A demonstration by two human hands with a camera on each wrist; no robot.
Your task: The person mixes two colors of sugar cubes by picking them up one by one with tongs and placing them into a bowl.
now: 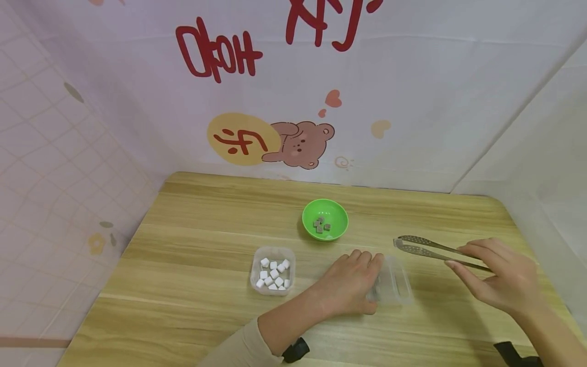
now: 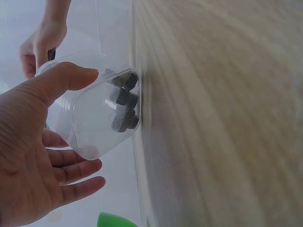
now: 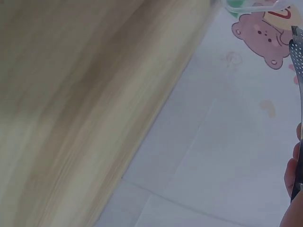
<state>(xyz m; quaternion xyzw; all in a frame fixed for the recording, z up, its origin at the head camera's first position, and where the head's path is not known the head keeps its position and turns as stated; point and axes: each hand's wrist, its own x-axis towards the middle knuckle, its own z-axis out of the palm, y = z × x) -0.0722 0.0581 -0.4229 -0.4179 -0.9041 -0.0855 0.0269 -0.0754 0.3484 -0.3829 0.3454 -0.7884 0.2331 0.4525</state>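
My left hand (image 1: 346, 280) grips a clear plastic container (image 1: 393, 283) that is tipped on its side on the table. Thumb and fingers are on opposite sides of it in the left wrist view, and dark grey cubes (image 2: 124, 97) lie inside along its lower wall. My right hand (image 1: 500, 275) holds metal tongs (image 1: 416, 250) with perforated tips, above the table to the container's right. The tong tips stand slightly apart, seemingly with nothing between them. A green bowl (image 1: 338, 216) behind the left hand contains several small grey cubes (image 1: 319, 229).
A second clear container (image 1: 254, 275) holding several white cubes (image 1: 274, 273) stands left of the left hand. The wooden table (image 1: 197, 229) meets a printed white backdrop (image 1: 412, 102) at the back, with pale cloth walls at both sides.
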